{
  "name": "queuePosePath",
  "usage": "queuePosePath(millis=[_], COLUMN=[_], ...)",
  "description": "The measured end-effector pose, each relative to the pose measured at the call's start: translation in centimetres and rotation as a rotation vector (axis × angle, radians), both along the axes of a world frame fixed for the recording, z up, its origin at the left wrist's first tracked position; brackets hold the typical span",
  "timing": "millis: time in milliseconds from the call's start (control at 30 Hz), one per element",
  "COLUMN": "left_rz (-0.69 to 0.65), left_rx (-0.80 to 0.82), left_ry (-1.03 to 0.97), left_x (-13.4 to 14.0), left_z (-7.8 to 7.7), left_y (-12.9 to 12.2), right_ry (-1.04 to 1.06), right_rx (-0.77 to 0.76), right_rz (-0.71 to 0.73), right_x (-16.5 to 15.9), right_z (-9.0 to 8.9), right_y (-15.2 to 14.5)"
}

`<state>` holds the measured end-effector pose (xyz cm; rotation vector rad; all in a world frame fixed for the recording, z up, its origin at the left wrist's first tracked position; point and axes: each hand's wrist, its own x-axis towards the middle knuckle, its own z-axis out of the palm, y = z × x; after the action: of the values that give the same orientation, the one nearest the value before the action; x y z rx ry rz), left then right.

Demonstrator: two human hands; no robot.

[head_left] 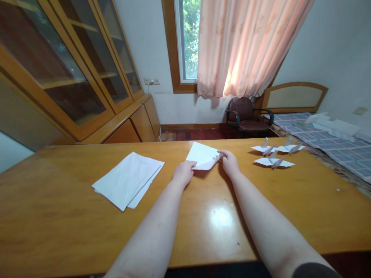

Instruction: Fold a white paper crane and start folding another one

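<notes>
Sheet (pixel 204 152): white paper in the head view, spread between the person's two hands over the far part of the table, near edge bowed with a shadow below; call it the middle of the clock, the person at 6; I can't tell how many layers it has
Left hand (pixel 183 173): at 8 o'clock, nearly closed, thumb and fingers pinching the sheet's near-left edge
Right hand (pixel 230 164): at about 3 o'clock, fingers curled in, gripping the right-hand corner of the same sheet
Loose papers (pixel 124 179): at 9 o'clock, a small overlapping pile of white sheets lying flat, well apart from the left hand
Paper birds (pixel 274 162): at 3 o'clock beyond the right hand, three of them, white, wings spread, grouped close together
Table (pixel 52 216): glossy yellow-brown wood under all of these
Chair (pixel 242 116): at 2 o'clock past the table, dark red with black arms
Bed (pixel 298 131): between 2 and 3, checked cover
Cabinet (pixel 114 104): at 10, glass-fronted
Curtain (pixel 237 46): at 1, pink, beside the window (pixel 190 42) at 12
</notes>
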<state>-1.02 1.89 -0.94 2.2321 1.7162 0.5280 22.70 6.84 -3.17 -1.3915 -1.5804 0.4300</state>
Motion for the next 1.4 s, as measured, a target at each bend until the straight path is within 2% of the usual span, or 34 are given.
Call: queuePosePath(millis=[133,267,400,500,633,733,833,900,1033,1200,1400], left_rz=[-0.030,-0.089,-0.168,-0.125,0.009,0.071,0.088,0.086,0.084,0.111,-0.011], left_rx=[-0.024,-0.009,-0.060,-0.146,-0.209,-0.214,-0.211,-0.204,-0.186,-0.132,-0.120], left_ry=[0.092,0.144,0.180,0.254,0.306,0.315,0.316,0.305,0.278,0.250,0.279], left_x=[-0.1,0.0,0.0,0.0,0.0,0.2,0.4,0.4,0.5,0.5,-0.2], left_z=[0.5,0.6,-0.1,-0.9,-1.4,-1.3,-1.1,-1.0,-0.9,-0.3,0.1], left_y=[-0.1,-0.3,-0.3,-0.2,-0.1,-0.1,-0.2,-0.3,-0.4,-0.4,-0.4], right_ry=[0.226,0.243,0.296,0.330,0.253,0.138,-0.095,-0.243,-0.308,-0.234,-0.185], right_rx=[-0.092,-0.140,-0.178,-0.183,-0.237,-0.213,-0.139,-0.182,-0.292,-0.292,-0.297], right_rz=[-0.036,-0.127,-0.174,-0.195,-0.150,0.011,0.209,0.258,0.221,0.188,0.166], right_x=[0.4,0.7,0.9,0.9,0.7,0.3,-0.2,-0.4,0.0,1.0,1.2], right_z=[0.3,0.7,0.8,0.8,0.6,0.2,-0.1,-0.3,-0.7,-1.5,-1.6], right_y=[-0.1,0.0,0.0,0.1,0.2,0.2,0.1,0.0,0.1,0.8,0.9])
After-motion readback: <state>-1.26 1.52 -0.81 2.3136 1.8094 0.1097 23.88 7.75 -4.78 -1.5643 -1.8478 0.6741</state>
